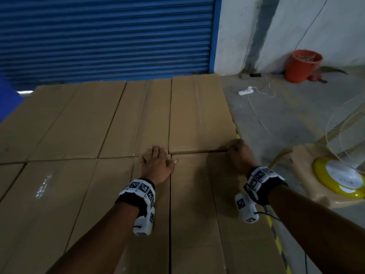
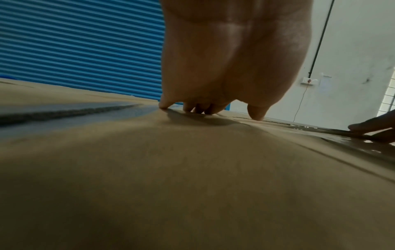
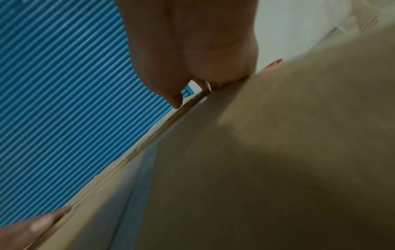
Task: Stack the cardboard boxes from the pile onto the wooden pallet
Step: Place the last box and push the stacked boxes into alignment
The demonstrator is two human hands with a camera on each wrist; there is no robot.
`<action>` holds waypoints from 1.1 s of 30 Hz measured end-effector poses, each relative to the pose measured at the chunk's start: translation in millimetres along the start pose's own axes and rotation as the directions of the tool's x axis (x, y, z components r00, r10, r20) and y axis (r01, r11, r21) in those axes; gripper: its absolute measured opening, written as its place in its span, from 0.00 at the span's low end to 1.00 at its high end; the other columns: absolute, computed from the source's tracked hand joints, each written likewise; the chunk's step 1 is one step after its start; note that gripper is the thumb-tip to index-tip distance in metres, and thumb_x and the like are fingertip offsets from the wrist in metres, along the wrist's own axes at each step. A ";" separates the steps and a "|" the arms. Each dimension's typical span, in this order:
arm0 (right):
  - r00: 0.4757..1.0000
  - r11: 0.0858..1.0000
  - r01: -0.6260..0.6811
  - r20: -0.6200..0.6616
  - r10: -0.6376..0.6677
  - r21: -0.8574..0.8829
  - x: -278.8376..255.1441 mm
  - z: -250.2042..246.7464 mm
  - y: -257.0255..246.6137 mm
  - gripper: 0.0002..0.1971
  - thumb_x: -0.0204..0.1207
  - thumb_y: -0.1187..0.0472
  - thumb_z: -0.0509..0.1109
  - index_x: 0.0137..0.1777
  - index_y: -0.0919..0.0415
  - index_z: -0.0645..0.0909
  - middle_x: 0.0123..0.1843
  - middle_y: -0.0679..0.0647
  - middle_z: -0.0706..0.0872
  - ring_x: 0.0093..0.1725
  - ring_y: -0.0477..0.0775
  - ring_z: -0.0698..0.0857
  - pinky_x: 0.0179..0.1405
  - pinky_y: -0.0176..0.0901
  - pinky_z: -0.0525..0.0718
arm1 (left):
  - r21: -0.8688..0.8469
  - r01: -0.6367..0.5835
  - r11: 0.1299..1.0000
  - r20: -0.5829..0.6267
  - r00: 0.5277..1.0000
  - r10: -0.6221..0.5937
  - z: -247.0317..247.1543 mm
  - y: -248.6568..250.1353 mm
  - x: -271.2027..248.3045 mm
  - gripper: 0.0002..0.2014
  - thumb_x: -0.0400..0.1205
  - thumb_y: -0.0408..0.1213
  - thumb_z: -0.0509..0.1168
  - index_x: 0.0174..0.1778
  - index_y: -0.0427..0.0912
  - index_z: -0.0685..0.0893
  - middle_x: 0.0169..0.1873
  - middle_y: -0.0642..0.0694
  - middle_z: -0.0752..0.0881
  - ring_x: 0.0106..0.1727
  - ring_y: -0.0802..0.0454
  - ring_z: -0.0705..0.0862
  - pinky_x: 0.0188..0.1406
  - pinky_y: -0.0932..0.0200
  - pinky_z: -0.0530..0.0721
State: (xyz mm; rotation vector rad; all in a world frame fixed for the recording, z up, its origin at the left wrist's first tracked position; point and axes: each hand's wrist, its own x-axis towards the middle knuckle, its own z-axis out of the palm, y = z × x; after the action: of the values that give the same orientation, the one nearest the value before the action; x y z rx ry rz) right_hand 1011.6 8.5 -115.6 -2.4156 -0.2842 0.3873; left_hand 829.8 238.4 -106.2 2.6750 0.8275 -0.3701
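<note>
a broad flat layer of long brown cardboard boxes (image 1: 83, 123) fills the lower and left part of the head view, laid side by side in two rows with dark seams between them. behind it hangs a blue ribbed roller shutter (image 1: 106, 36), with a white wall (image 1: 335, 26) to its right. on the grey floor to the right stand a fan with a yellow round base (image 1: 339, 177), an orange plastic bucket (image 1: 303, 65) and a white power strip (image 1: 245, 91). the far right box (image 1: 199, 113) sits slightly raised above its neighbours. the left hand (image 1: 158, 165) lies flat, fingers spread wide, on the box tops at the seam just beside that box's near left corner. the right hand (image 1: 240, 155) has its fingers curled into the gap at the box's near right corner, gripping the edge.
</note>
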 end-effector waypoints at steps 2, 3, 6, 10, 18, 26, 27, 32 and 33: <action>1.000 0.999 0.028 -0.012 -0.028 -0.022 -1.7 3.8 2.9 0.27 0.86 0.53 0.64 0.79 0.66 0.66 0.73 0.71 0.76 0.71 0.72 0.77 0.64 0.58 0.75 | 0.007 -0.002 1.000 0.014 1.000 0.001 -0.5 -1.0 0.4 0.42 0.88 0.64 0.47 0.90 0.38 0.45 0.89 0.42 0.40 0.90 0.44 0.40 0.86 0.31 0.43; 0.999 0.999 0.037 -0.014 -0.037 -0.036 -2.2 4.3 4.3 0.28 0.86 0.53 0.64 0.80 0.66 0.65 0.74 0.71 0.75 0.72 0.72 0.76 0.65 0.58 0.75 | 0.013 -0.004 1.000 0.020 1.000 0.003 -0.4 -1.3 0.4 0.42 0.89 0.64 0.46 0.90 0.38 0.45 0.89 0.42 0.40 0.90 0.44 0.40 0.85 0.30 0.42; 0.999 0.996 0.039 0.010 -0.039 -0.083 -2.0 5.7 7.2 0.31 0.87 0.52 0.61 0.83 0.67 0.59 0.77 0.72 0.72 0.75 0.72 0.73 0.69 0.59 0.73 | 0.015 -0.008 1.000 0.033 0.999 0.007 1.4 0.5 0.4 0.42 0.89 0.64 0.46 0.89 0.37 0.43 0.89 0.41 0.38 0.89 0.43 0.38 0.85 0.29 0.42; 0.998 0.995 0.032 0.065 -0.026 -0.097 0.0 7.3 6.5 0.33 0.86 0.47 0.61 0.81 0.68 0.57 0.76 0.73 0.71 0.72 0.73 0.74 0.68 0.61 0.75 | 0.042 -0.006 0.999 0.055 0.999 0.003 1.5 2.1 -1.0 0.42 0.89 0.62 0.46 0.89 0.37 0.40 0.88 0.40 0.36 0.89 0.41 0.36 0.84 0.29 0.40; 0.999 0.998 -0.017 0.043 0.020 -0.067 -7.2 6.9 4.2 0.43 0.81 0.48 0.69 0.86 0.64 0.49 0.82 0.71 0.61 0.78 0.76 0.67 0.74 0.65 0.69 | 0.033 -0.062 0.998 0.054 0.997 0.060 -2.4 -0.1 -5.1 0.37 0.91 0.58 0.46 0.90 0.41 0.42 0.89 0.42 0.36 0.89 0.42 0.35 0.84 0.29 0.40; 0.997 0.994 0.063 0.050 -0.059 -0.085 -14.4 1.1 8.0 0.38 0.80 0.59 0.69 0.85 0.64 0.54 0.80 0.69 0.65 0.75 0.74 0.71 0.72 0.63 0.72 | 0.091 -0.132 0.987 0.102 0.987 0.122 -2.5 3.4 -2.4 0.37 0.91 0.57 0.46 0.90 0.42 0.41 0.89 0.46 0.35 0.89 0.46 0.35 0.84 0.31 0.40; 0.996 0.992 0.075 0.049 -0.070 -0.105 -17.3 -0.1 7.2 0.36 0.81 0.60 0.68 0.84 0.65 0.56 0.79 0.69 0.67 0.74 0.74 0.71 0.71 0.62 0.72 | 0.096 -0.134 0.986 0.110 0.986 0.124 -2.8 3.7 -1.6 0.36 0.91 0.57 0.46 0.90 0.42 0.41 0.88 0.46 0.34 0.89 0.45 0.35 0.85 0.31 0.41; 0.989 0.961 0.149 0.057 -0.139 -0.234 -42.9 -2.9 -2.5 0.40 0.80 0.56 0.70 0.86 0.65 0.53 0.86 0.67 0.57 0.83 0.69 0.62 0.80 0.60 0.65 | 0.069 -0.150 0.986 0.092 0.985 0.143 -10.7 2.4 -12.1 0.37 0.91 0.57 0.46 0.90 0.42 0.41 0.89 0.45 0.37 0.89 0.45 0.36 0.87 0.33 0.43; 0.984 0.952 0.179 0.055 -0.171 -0.248 -55.3 -4.4 -8.1 0.41 0.81 0.53 0.69 0.87 0.64 0.52 0.87 0.66 0.55 0.84 0.68 0.59 0.82 0.59 0.63 | 0.035 -0.162 0.986 0.060 0.985 0.160 -14.8 3.7 -19.6 0.37 0.91 0.58 0.46 0.90 0.42 0.41 0.89 0.45 0.38 0.89 0.45 0.37 0.87 0.34 0.43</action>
State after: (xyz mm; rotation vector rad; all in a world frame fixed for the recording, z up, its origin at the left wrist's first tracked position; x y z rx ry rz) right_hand 960.7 -4.6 -96.0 -2.6067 -0.5900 0.3265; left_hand 818.5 231.2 -85.3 2.7302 0.5881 -0.4255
